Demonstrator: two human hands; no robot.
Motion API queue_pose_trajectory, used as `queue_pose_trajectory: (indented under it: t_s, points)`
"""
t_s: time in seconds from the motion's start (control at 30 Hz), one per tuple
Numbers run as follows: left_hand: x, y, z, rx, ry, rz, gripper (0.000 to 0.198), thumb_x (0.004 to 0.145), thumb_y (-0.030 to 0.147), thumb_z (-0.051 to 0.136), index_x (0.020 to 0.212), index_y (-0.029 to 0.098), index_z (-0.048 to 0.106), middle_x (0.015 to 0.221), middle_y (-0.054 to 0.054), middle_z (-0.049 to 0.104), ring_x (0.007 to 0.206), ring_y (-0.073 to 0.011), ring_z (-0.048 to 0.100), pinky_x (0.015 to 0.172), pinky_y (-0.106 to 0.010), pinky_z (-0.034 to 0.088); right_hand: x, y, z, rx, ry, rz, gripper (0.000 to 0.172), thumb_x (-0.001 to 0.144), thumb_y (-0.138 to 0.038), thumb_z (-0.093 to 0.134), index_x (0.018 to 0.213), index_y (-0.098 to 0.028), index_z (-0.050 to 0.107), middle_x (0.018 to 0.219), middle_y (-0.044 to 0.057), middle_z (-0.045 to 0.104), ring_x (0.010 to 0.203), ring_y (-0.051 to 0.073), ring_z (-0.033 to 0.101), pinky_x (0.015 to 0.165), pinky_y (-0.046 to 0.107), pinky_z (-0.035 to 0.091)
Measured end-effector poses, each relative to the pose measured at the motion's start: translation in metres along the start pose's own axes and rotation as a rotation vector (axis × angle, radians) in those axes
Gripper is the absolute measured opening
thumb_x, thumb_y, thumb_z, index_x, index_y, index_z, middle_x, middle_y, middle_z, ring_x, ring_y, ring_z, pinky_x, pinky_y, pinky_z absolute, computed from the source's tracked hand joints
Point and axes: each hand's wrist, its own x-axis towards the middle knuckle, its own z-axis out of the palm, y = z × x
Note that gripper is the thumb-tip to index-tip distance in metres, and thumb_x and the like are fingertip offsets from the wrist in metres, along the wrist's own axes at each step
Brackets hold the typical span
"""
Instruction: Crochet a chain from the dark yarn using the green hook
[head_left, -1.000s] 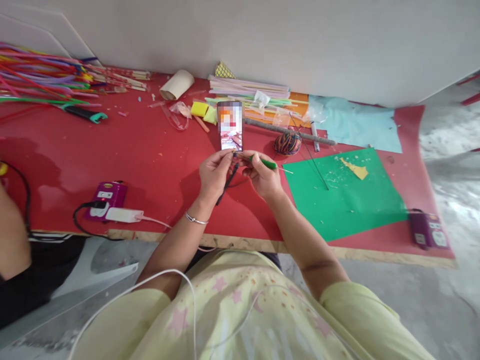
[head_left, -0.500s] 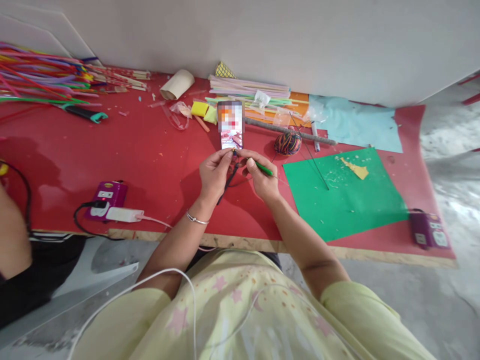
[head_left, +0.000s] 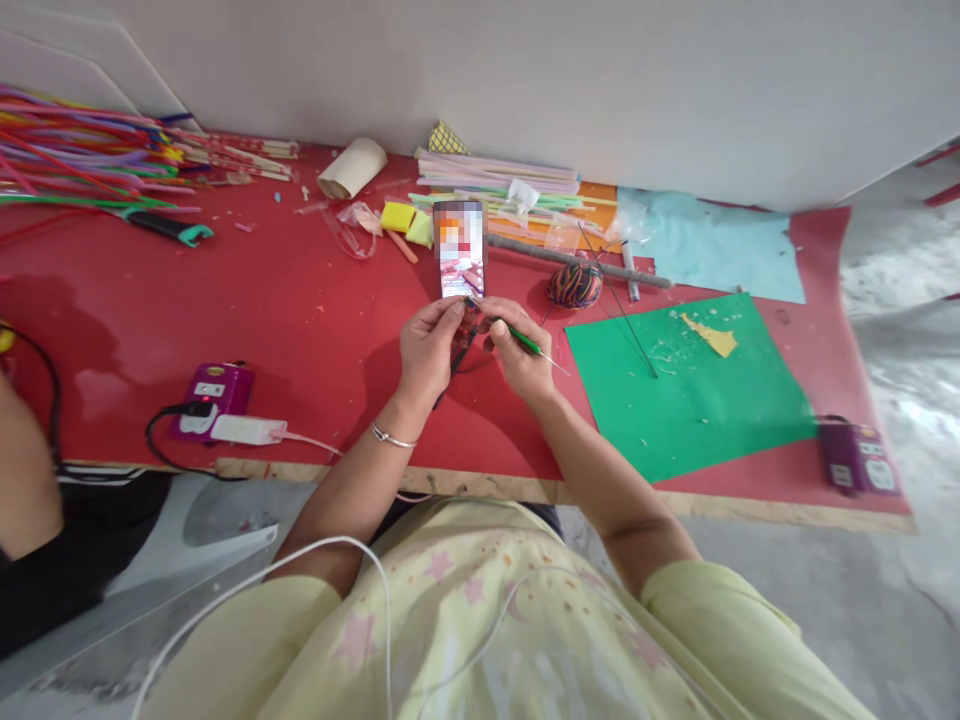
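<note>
My left hand [head_left: 427,345] is closed, thumb and fingertips pinching a small dark piece of yarn work [head_left: 470,303], mostly hidden by the fingers. My right hand [head_left: 523,355] grips a green-handled crochet hook [head_left: 523,340]; its thin metal end sticks out to the lower right, and its other end meets the small piece between my hands. A dark strip [head_left: 463,352] shows below the fingers. Just beyond my hands a phone [head_left: 463,280] stands with its screen lit. To the right lies a ball of multicoloured yarn [head_left: 575,287].
A green sheet [head_left: 637,420] with scraps and a thin dark rod lies right on the red table [head_left: 300,310]. Behind are a grey stick [head_left: 540,252], pastel strips and a cardboard tube [head_left: 352,168]. Purple power sockets [head_left: 232,385] sit left. Another person's arm [head_left: 26,470] shows far left.
The crochet hook has turned slightly in my right hand, its free metal end now pointing further down and showing more clearly. My left hand stays nearly where it was.
</note>
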Motion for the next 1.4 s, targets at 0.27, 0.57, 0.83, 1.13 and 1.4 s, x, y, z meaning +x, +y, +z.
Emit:
queue_pose_trajectory:
  t_s: [0.27,0.57,0.83,1.13,1.4]
  points:
    - [0.001,0.006,-0.001,-0.063,-0.022,-0.061,0.029,0.076,0.047,0.086,0.090,0.022,0.080,0.074,-0.001,0.074,0.063,-0.0106,0.065,0.055,-0.022,0.049,0.002,-0.004,-0.005,-0.013,-0.072,-0.001,0.028,0.087,-0.056,0.077,0.104,-0.034,0.084,0.120,0.006,0.076,0.117,0.026,0.068,0.092,0.042,0.063]
    - [0.003,0.003,-0.001,-0.038,-0.009,-0.043,0.028,0.078,0.047,0.084,0.091,0.022,0.079,0.076,-0.002,0.074,0.063,-0.0109,0.065,0.054,-0.022,0.048,0.002,-0.005,-0.005,-0.076,-0.062,-0.033,0.028,0.092,-0.053,0.072,0.109,-0.033,0.083,0.122,0.006,0.075,0.114,0.024,0.069,0.091,0.039,0.063]
    - [0.003,0.003,-0.001,-0.057,0.000,-0.030,0.029,0.077,0.046,0.086,0.091,0.021,0.080,0.073,-0.001,0.073,0.060,-0.0096,0.064,0.052,-0.021,0.047,0.005,0.002,-0.008,-0.112,-0.061,-0.113,0.027,0.094,-0.050,0.071,0.111,-0.031,0.082,0.120,0.006,0.077,0.110,0.022,0.072,0.093,0.039,0.063]
    - [0.003,0.004,-0.001,-0.093,-0.008,-0.052,0.029,0.075,0.045,0.088,0.089,0.021,0.081,0.072,0.000,0.073,0.061,-0.0098,0.064,0.053,-0.020,0.048,0.006,0.006,-0.010,-0.098,-0.097,-0.178,0.023,0.097,-0.044,0.070,0.112,-0.032,0.082,0.120,0.005,0.077,0.108,0.021,0.073,0.093,0.039,0.063]
    - [0.003,0.003,-0.002,-0.069,-0.030,-0.030,0.028,0.078,0.045,0.086,0.091,0.021,0.081,0.075,-0.001,0.074,0.062,-0.0100,0.065,0.053,-0.021,0.049,0.006,0.003,-0.008,-0.081,-0.079,-0.137,0.025,0.096,-0.047,0.070,0.111,-0.032,0.082,0.120,0.006,0.077,0.108,0.022,0.073,0.090,0.039,0.063]
